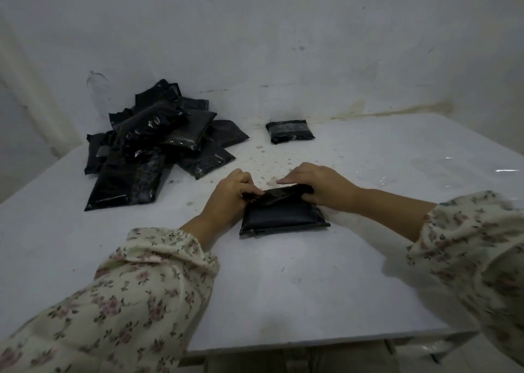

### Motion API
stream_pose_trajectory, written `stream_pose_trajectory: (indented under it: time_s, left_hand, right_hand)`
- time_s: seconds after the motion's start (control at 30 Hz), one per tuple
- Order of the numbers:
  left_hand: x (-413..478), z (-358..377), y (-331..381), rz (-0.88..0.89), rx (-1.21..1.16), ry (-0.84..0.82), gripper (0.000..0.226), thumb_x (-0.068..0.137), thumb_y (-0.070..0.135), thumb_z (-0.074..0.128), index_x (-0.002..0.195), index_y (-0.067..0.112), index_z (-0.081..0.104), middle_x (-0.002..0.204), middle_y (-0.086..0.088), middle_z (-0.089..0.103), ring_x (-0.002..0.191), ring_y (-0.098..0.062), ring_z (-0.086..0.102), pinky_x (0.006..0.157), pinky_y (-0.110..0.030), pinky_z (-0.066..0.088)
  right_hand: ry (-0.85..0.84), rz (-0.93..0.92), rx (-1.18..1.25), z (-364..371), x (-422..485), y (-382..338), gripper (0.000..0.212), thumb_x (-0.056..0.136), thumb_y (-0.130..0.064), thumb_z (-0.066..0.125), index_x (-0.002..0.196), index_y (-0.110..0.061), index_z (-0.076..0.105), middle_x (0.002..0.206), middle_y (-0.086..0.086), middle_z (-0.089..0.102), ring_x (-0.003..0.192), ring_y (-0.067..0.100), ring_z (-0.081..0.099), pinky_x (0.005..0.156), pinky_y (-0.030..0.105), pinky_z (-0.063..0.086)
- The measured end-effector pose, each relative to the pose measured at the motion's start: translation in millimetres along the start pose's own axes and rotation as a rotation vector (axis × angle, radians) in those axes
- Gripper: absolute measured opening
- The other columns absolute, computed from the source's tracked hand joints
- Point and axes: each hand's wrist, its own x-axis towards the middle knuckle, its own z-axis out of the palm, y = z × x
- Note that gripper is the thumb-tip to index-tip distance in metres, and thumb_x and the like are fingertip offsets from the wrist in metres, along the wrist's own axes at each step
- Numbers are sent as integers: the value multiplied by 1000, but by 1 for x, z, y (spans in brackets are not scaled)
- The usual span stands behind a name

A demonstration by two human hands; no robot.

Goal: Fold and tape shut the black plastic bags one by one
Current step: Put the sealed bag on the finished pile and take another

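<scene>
A person in floral sleeves works at a white table [283, 287], both hands closed on a black plastic bag [283, 215] lying flat at the centre of the frame. The bag's long axis runs left to right, and its far edge is rolled over into a fold that sits directly between the hands. The left hand [232, 194] pinches the fold's left end with curled fingers. The right hand [320, 187] grips the right end, its fingers laid over the far side of the fold and its thumb tucked against the near side. The two hands are about equally near, one at each end, so the coming move looks set to turn on holding the fold down along that left-to-right line while one hand lets go to fetch tape. No tape roll is in view. At upper left, a loose pile of bags [158, 143] lies well apart from the hands. A single folded bag [289, 131], banded across its top, lies alone at the table's far side, upper centre.
</scene>
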Motion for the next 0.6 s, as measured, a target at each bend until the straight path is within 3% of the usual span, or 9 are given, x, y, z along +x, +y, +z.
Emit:
stream_pose_trajectory:
  time_s: [0.03, 0.1, 0.13, 0.2, 0.33, 0.43, 0.5, 0.6]
  left_hand:
    - [0, 0, 1, 14, 9, -6, 31, 61, -20, 68, 78, 4, 77, 66, -7, 60, 72, -10, 45, 61, -11, 39]
    - [-1, -3, 5, 47, 23, -19, 30, 62, -18, 68, 79, 5, 77, 65, -6, 57, 70, -9, 43, 59, -14, 36]
    - [-1, -4, 6, 64, 31, -18, 30, 64, -16, 66, 80, 7, 77, 64, -5, 56, 70, -9, 41, 58, -13, 34]
    - [-2, -6, 8, 85, 33, -35, 33, 66, -13, 62, 83, 11, 78, 64, -3, 52, 70, -8, 38, 59, -12, 30]
    - [-6, -9, 7, 128, 48, -52, 34, 65, -13, 70, 87, 12, 77, 66, 0, 53, 72, -8, 37, 59, -13, 29]
    - [-7, -9, 6, 108, 61, -45, 34, 65, -11, 69, 87, 14, 77, 68, 3, 55, 73, -7, 39, 58, -15, 31]
    - [-7, -10, 5, 115, 67, -53, 33, 66, -9, 67, 88, 14, 76, 74, 2, 60, 76, -7, 42, 59, -19, 38]
    - [-7, -8, 6, -129, 10, -53, 26, 77, 0, 73, 95, 17, 71, 93, 2, 65, 87, -10, 49, 72, -31, 48]
  right_hand:
    - [10, -22, -31, 1, 0, -3, 56, 76, 8, 66, 126, -17, 63, 113, 6, 66, 109, 23, 57, 83, 28, 46]
    - [54, -151, -151, 6, -1, -7, 50, 67, 10, 72, 111, -13, 72, 94, 5, 71, 90, 26, 66, 63, 32, 55]
    - [96, -222, -219, 10, -3, -7, 46, 62, 12, 76, 103, -10, 75, 83, 4, 70, 77, 26, 66, 51, 29, 53]
    - [169, -313, -311, 16, -6, -8, 37, 62, 11, 77, 94, -8, 76, 72, 4, 65, 65, 24, 62, 43, 22, 45]
    - [250, -432, -459, 19, -11, -10, 21, 77, 0, 62, 92, -6, 75, 71, 4, 62, 65, 20, 56, 49, 23, 38]
    - [297, -462, -496, 21, -10, -8, 25, 86, -2, 50, 93, -4, 74, 72, 5, 62, 65, 21, 56, 49, 25, 40]
    - [289, -447, -490, 23, -10, -5, 23, 85, -2, 53, 95, -6, 73, 75, 5, 62, 67, 21, 55, 51, 26, 43]
    - [305, -242, -376, 25, -8, -3, 23, 81, -8, 60, 101, -10, 72, 83, 5, 63, 79, 21, 51, 64, 27, 42]
